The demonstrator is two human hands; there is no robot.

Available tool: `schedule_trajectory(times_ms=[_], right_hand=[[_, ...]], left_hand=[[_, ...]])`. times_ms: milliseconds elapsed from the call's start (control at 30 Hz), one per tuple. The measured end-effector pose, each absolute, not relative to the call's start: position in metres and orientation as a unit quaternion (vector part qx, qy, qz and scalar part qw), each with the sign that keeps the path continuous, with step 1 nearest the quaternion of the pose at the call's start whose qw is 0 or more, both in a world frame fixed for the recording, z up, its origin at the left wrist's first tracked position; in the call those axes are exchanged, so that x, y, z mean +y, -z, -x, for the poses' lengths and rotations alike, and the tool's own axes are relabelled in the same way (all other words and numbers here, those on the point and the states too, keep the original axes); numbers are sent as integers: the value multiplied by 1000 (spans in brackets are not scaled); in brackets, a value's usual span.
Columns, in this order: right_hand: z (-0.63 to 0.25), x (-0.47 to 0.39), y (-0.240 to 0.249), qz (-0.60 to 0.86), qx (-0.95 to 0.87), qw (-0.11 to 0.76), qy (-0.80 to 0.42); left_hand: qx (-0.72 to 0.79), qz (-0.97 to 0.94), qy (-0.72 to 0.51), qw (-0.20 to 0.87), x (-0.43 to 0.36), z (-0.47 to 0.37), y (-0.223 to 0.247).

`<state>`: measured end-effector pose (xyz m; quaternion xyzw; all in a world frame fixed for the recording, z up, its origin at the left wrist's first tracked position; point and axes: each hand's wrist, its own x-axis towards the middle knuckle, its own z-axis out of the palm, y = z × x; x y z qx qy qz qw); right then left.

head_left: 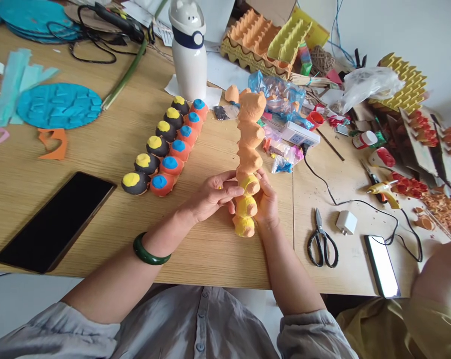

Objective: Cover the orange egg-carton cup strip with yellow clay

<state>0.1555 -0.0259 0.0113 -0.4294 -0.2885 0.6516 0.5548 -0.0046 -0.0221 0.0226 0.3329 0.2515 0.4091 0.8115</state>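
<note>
Six bumps run along the orange carton strip [251,133], the three nearest the front edge of the bench [210,249] wrapped in yellow with orange tips showing. The strip is held up over the middle of the front part of the bench, its long side pointing away from the person.

The likeliest trouble is at the grip: both hands are at the near half, so the far, bare end has no support and could bend or tear if squeezed hard. The yellow covering looks soft, and a pressing thumb could smear or dent it. If the strip swings left, it might knock the black-bumped row [165,130] or the red-bumped row [178,147], which lie side by side there. To the right, the scissors [322,239] lie near the front edge with their points away from the person, a possible snag for the forearm.

The left hand [210,195] is partly closed, thumb and curled fingers at the strip's left side by the upper yellow bump; a bit of yellow shows by its fingers, though whether it is pinched there I cannot tell. The right hand [267,202] is loosely cupped around the right side, its fingers partly hidden behind the strip. Beyond the strip's far end lies a crumpled blue bag [275,89]; a white power strip [300,134] sits to the right.
</note>
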Motion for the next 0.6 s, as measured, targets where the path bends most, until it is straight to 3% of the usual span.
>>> schedule_trajectory(times_ms=[600], right_hand=[[-157,-33,-14,417,-386,612,-551]], left_hand=[[312,-247,-338,853,-17,16,-29]])
